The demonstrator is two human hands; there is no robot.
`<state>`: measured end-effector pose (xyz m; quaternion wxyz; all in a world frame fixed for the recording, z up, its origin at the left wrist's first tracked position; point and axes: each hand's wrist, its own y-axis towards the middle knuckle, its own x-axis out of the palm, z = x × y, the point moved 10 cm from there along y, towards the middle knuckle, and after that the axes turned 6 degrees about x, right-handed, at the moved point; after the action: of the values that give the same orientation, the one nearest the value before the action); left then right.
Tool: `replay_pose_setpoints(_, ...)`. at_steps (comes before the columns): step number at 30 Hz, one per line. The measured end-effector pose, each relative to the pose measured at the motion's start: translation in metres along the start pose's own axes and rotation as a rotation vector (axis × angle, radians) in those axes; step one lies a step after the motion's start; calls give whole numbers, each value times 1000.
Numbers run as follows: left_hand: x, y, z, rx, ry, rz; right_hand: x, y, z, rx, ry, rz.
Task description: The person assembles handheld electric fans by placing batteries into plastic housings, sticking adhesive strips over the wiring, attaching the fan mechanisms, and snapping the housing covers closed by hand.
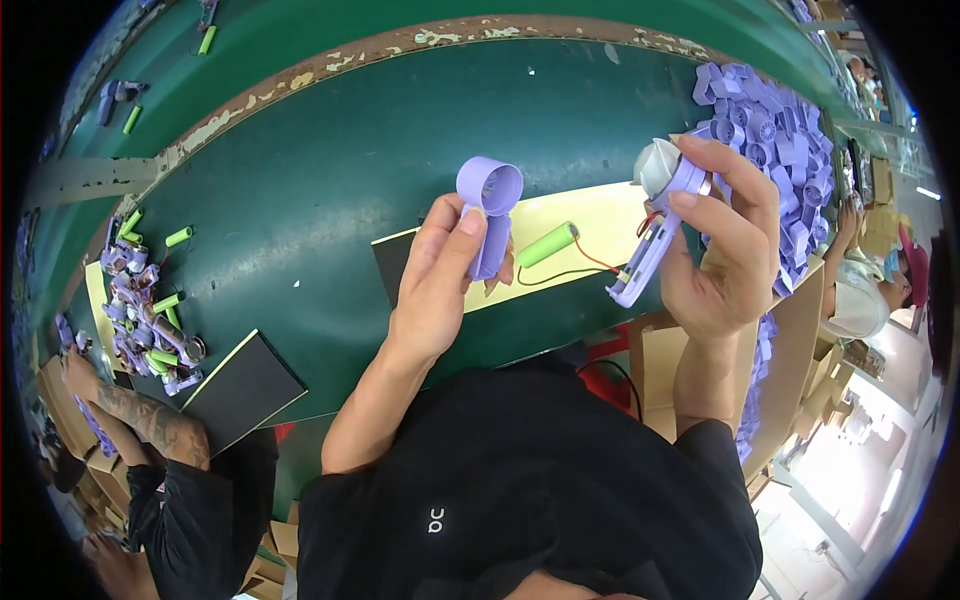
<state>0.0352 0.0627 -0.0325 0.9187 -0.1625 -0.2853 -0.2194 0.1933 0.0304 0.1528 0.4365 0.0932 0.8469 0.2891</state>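
Note:
My left hand is closed around a purple plastic housing shell, its round open ring upward and its handle part in my fingers. In my right hand is a purple fan half-shell with a grey-white round fan part at its top, pinched between thumb and fingers. Red and black wires run from its lower end to a green cylindrical battery, which hangs or lies over the yellow sheet; I cannot tell which. The two purple parts are apart from each other.
Many purple shells are heaped at the right of the green table. On the left lies a pile of assembled parts with green batteries, beside a black pad. A co-worker's tattooed arm reaches in there. Cardboard boxes stand nearby.

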Motion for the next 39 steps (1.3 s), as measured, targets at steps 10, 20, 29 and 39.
replay_pose_setpoints(10,27,-3,-1,-121,25,-68,6,14,-2,-8,272,14)
replay_pose_setpoints(20,36,-8,3,-69,-44,-131,27,17,12,20,140,-69)
replay_pose_setpoints(29,41,-9,-1,-73,-99,-225,42,15,19,52,108,-109)
replay_pose_setpoints(39,36,-14,14,18,90,-119,32,12,4,-16,-6,-55)
